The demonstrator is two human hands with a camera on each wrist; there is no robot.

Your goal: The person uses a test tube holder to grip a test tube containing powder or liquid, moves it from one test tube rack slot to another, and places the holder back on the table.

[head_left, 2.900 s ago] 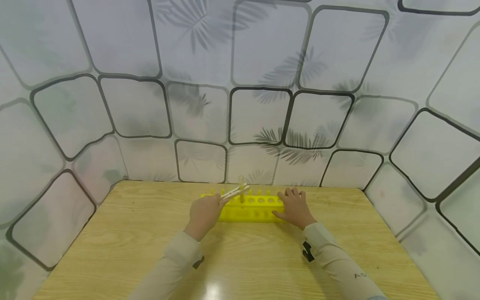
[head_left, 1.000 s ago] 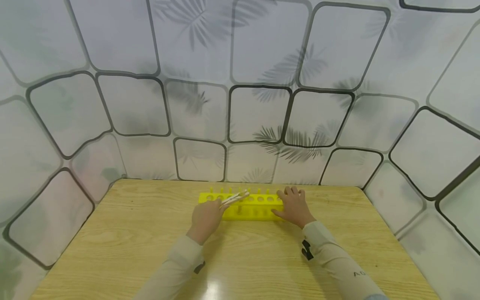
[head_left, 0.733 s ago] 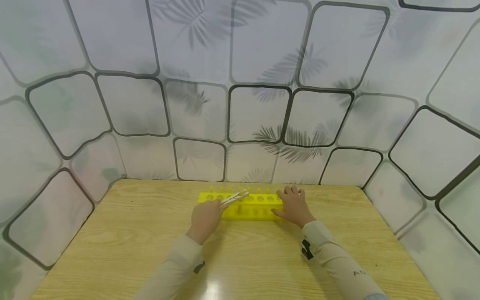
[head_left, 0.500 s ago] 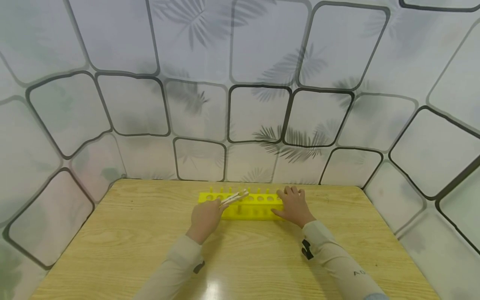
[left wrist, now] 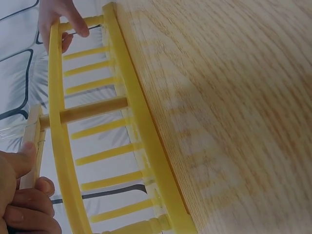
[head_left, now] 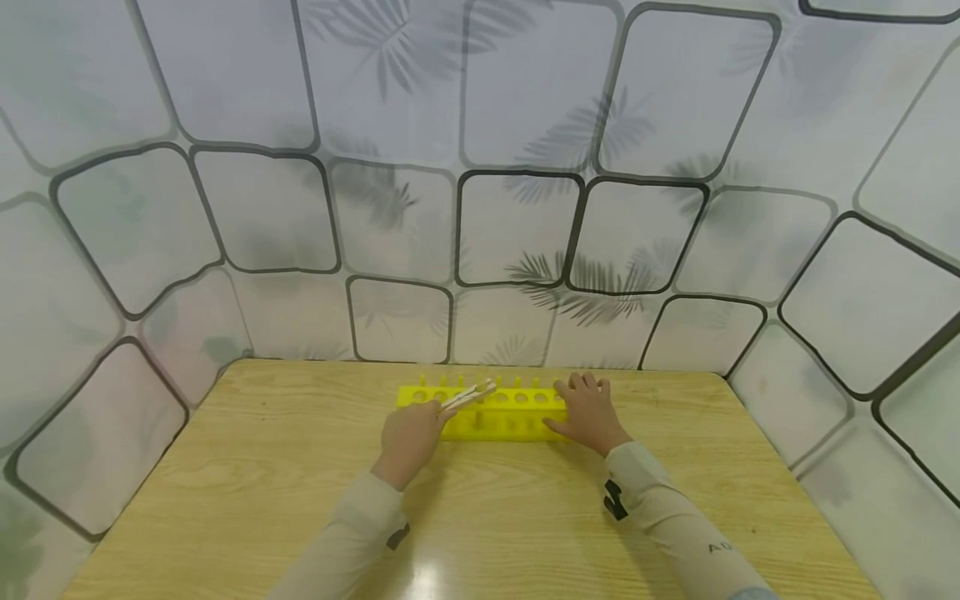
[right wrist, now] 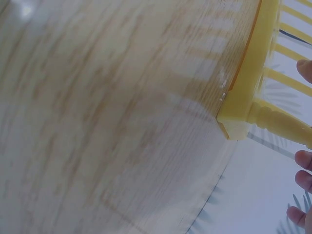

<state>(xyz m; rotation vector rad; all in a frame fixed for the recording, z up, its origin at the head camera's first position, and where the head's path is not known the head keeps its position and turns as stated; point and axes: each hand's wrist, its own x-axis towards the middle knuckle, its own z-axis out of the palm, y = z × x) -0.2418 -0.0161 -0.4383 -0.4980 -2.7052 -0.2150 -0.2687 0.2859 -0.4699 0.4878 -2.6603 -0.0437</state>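
Observation:
A yellow test tube rack [head_left: 517, 425] stands on the table, with a row of round holes along its top and short pegs behind. My left hand [head_left: 409, 440] grips a wooden test tube clamp [head_left: 467, 395] at the rack's left half. The clamp's far end is around a test tube [left wrist: 92, 109], which stands in a rack hole and holds brownish liquid in the left wrist view. Its clear top sticks out past the clamp. At the rack's right end my right hand [head_left: 591, 417] holds on, thumb in front and fingers over the top.
A pale wood-grain table [head_left: 510, 517] lies under everything. Close behind and at both sides hangs a light curtain [head_left: 405, 321] with dark outlined squares and leaf prints. The rack's other visible holes hold no tubes.
Compared with the oldest frame, the test tube and the clamp have come down, and the tube now sits lower in the rack. Over the last second hardly anything moves.

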